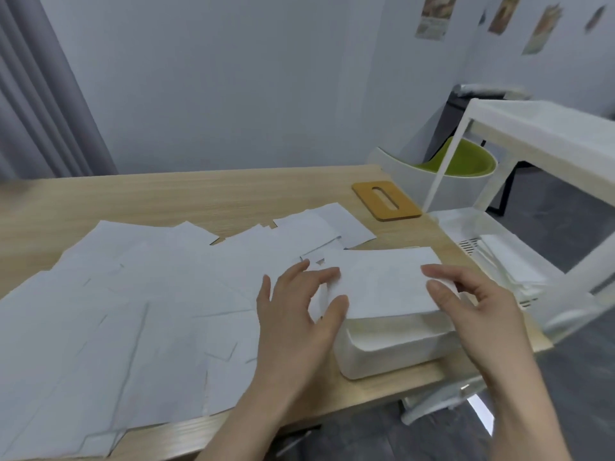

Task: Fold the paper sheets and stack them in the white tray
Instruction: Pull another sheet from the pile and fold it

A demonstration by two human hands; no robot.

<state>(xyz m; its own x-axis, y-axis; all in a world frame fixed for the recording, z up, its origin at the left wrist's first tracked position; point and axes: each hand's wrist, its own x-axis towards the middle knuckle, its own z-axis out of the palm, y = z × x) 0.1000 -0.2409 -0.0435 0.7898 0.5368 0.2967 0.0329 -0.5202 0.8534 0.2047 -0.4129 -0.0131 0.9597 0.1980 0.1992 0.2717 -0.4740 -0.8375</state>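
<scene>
A folded white sheet (382,282) lies on top of the stack in the white tray (382,361), which stands near the table's front right edge. My left hand (299,314) pinches the sheet's left edge between thumb and fingers. At the sheet's right edge, my right hand (472,304) grips it with thumb and fingertips. Several unfolded white sheets (133,311) lie spread and overlapping over the left and middle of the wooden table (199,191).
A flat wooden plate with a slot (386,200) lies at the table's back right. A white shelf cart (532,181) stands to the right, its lower shelf holding white papers (506,264). A green and white chair (456,168) sits behind it.
</scene>
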